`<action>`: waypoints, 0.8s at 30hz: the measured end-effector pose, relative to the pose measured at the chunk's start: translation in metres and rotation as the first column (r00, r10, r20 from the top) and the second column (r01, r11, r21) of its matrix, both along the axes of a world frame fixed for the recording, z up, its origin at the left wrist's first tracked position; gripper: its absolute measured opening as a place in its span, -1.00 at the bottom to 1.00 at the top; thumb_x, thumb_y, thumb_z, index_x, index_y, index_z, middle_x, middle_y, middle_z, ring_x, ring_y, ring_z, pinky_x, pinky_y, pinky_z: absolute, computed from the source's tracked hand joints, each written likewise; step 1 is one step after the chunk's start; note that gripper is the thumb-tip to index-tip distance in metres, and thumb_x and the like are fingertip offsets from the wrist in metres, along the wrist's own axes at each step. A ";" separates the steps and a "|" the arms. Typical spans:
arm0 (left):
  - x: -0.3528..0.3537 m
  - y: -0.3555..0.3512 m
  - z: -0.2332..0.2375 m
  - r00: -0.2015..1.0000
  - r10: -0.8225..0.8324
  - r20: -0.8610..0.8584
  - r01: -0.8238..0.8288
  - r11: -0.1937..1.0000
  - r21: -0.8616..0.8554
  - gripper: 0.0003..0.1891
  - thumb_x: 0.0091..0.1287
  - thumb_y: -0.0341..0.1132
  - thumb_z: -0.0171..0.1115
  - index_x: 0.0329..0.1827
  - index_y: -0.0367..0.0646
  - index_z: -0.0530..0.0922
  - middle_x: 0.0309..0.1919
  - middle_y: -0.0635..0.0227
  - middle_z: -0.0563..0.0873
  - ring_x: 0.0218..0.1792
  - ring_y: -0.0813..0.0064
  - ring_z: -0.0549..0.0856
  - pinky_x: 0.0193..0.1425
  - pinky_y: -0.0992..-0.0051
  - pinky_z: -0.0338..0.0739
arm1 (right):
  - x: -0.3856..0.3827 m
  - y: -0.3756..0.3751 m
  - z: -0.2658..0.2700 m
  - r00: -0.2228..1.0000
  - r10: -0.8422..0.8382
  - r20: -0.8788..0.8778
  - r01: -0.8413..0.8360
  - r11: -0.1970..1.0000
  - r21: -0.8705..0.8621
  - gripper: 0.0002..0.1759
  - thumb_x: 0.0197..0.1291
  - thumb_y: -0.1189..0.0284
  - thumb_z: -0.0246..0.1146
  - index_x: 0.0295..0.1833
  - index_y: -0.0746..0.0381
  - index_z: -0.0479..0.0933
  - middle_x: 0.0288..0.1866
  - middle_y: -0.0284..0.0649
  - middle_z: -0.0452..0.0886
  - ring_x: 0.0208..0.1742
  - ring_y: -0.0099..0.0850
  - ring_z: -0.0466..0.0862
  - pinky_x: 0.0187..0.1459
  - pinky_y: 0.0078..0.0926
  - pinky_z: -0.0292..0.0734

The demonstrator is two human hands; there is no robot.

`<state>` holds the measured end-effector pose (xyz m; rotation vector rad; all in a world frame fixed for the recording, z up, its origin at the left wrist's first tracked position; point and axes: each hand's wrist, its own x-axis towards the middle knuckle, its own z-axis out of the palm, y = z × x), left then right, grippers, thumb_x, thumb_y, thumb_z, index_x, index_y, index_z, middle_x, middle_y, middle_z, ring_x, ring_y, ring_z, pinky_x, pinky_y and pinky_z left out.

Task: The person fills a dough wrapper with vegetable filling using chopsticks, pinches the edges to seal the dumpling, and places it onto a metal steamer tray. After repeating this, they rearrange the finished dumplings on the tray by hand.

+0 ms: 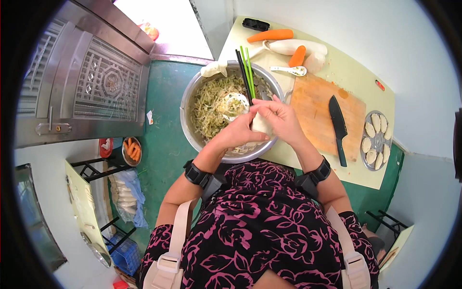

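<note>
Over the right part of a large metal bowl [186,111] of shredded filling [210,103], both hands hold one piece of white dough [261,124]. My left hand [239,131] has its fingers around the dough's lower left side. From the upper right, my right hand [281,118] pinches its top edge. A small white bowl [236,106] with some filling sits in the large bowl, just left of the hands. Black chopsticks [244,72] and green chopsticks [250,72] stand behind the fingers, their lower ends hidden. Another lump of dough [214,69] rests on the bowl's back rim.
Right of the bowl lie a wooden board [313,111] with a black knife [338,125] and a metal plate [377,139] of several dumplings. Carrots [270,35], a white radish [297,47] and a white spoon [288,71] lie at the table's back.
</note>
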<state>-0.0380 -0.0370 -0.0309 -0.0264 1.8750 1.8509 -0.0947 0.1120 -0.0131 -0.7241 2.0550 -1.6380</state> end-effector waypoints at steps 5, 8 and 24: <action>-0.005 0.000 0.004 0.982 0.122 0.142 -0.162 0.934 0.319 -0.47 -0.02 -0.47 0.32 0.06 -0.25 0.35 -0.18 0.36 0.57 -0.18 0.58 0.57 -0.10 0.56 0.47 | 0.001 -0.004 0.003 0.865 -0.197 0.461 0.370 0.871 -0.323 -0.66 0.27 0.26 -0.01 -0.11 0.27 0.53 -0.13 -0.22 0.57 -0.05 -0.48 0.51 0.13 -0.51 0.22; -0.006 -0.002 0.010 0.959 0.170 0.228 -0.249 0.889 0.383 -0.55 0.01 -0.45 0.30 0.00 -0.25 0.39 -0.20 0.35 0.58 -0.22 0.59 0.58 -0.15 0.57 0.50 | -0.010 0.011 -0.009 0.937 -0.197 0.288 0.250 0.955 -0.160 -0.71 0.20 0.31 0.10 -0.17 0.33 0.54 -0.15 -0.22 0.54 -0.19 -0.56 0.51 -0.13 -0.65 0.39; -0.009 -0.001 0.001 0.969 0.021 0.248 -0.091 0.957 0.276 -0.65 0.04 -0.44 0.28 -0.09 -0.28 0.46 -0.24 0.38 0.61 -0.26 0.62 0.60 -0.15 0.59 0.48 | -0.006 0.001 -0.013 0.976 -0.211 -0.062 0.212 0.977 0.012 -0.82 0.14 0.40 0.16 -0.33 0.32 0.55 -0.47 -0.36 0.55 -0.45 -0.68 0.45 -0.41 -0.69 0.37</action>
